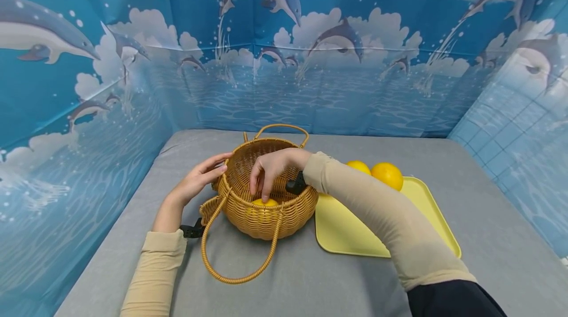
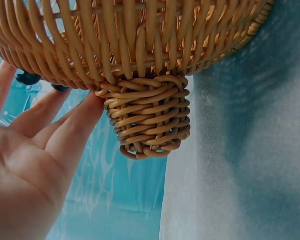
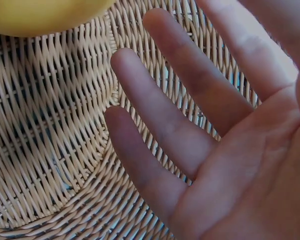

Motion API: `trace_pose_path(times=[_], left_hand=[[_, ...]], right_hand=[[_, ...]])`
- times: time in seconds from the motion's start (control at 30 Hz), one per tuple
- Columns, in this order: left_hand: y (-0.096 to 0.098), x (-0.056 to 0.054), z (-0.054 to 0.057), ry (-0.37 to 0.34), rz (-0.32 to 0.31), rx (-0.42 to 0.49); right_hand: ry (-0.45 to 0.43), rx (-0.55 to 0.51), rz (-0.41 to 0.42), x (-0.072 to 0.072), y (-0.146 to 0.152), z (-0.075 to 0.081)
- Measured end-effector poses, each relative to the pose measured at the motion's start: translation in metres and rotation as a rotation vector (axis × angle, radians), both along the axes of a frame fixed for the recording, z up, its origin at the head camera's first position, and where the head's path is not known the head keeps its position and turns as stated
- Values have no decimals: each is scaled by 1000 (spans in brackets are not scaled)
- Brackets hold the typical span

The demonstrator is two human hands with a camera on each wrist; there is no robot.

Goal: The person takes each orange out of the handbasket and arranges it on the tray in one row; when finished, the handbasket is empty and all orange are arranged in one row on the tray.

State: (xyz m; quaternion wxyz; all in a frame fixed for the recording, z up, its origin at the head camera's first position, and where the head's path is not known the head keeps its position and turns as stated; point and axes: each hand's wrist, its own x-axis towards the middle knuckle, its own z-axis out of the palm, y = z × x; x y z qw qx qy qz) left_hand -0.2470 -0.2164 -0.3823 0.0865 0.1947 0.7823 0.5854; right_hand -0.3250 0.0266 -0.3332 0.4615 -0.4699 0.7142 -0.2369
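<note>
A round wicker basket (image 1: 295,219) with two hoop handles stands on the grey table, one handle hanging toward the front. My left hand (image 1: 199,179) rests its fingers against the basket's left rim; the left wrist view shows those fingers (image 2: 75,132) fairly straight on the outer weave, beside a woven side piece (image 2: 149,117). Inside the basket lies a yellow-orange round fruit (image 1: 265,202), like an orange. My right hand (image 1: 271,169) hangs down into the basket just over it. In the right wrist view its fingers (image 3: 164,125) are spread and hold nothing, with the fruit (image 3: 45,15) off to one side.
To the right of the basket lies a yellow tray (image 1: 355,233), partly covered by my right forearm. Two more oranges, one nearer the basket (image 1: 359,166) and one farther right (image 1: 387,176), show at its back. Dolphin-print curtains (image 1: 275,85) surround the table (image 1: 346,287).
</note>
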Motion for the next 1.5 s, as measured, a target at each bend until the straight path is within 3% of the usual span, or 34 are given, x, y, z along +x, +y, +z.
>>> trace_pose_path(times=[0.43,1.03,1.23,1.5], left_hand=[[-2,0,-1,0,-4,2],[-1,-1,-1,14,-5,-2],[0,-1,-1,16,-8,4],[0,0,-1,8,-5,5]], right_hand=[[96,23,48,1,-3,-5],[15,-7,65,2,0,-1],[2,44,67,2,2,2],[51,131,87,0,3,1]])
